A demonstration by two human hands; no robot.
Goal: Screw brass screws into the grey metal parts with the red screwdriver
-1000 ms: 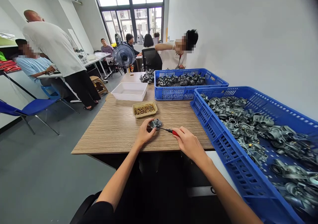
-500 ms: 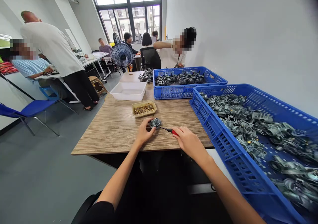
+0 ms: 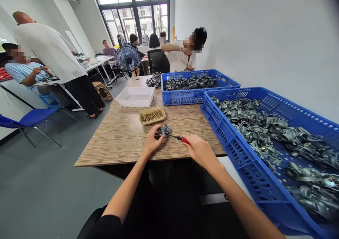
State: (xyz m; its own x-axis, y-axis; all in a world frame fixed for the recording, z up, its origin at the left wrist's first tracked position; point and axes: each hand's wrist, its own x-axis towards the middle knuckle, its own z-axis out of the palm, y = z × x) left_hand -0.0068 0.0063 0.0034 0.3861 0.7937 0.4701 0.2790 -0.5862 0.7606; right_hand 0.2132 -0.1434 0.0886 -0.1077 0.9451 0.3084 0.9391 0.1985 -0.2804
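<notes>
My left hand [image 3: 154, 141] is closed around a small grey cast-metal part [image 3: 165, 129], which looks like a carburetor body, held at the table near its front edge. In my right hand [image 3: 197, 148] is a screwdriver [image 3: 182, 139] with a red and black handle. Its thin dark shaft points left and its tip meets the metal part; the exact contact point is too small to make out. Just behind the part stands a shallow beige tray [image 3: 139, 116] holding many small brass-coloured pieces.
A white plastic bin [image 3: 135, 101] stands on the wood-grain table [image 3: 113, 140]. Behind and right are two blue crates, one [image 3: 180, 98] with dark assemblies, one [image 3: 225, 129] with grey castings. A co-worker [image 3: 182, 55] works beyond them. A fan [image 3: 128, 59] stands past the table.
The view has shifted slightly, so the scene sits a little further left. Both my hands keep the same hold on the metal part and screwdriver. The seated person at left has raised their hands.
</notes>
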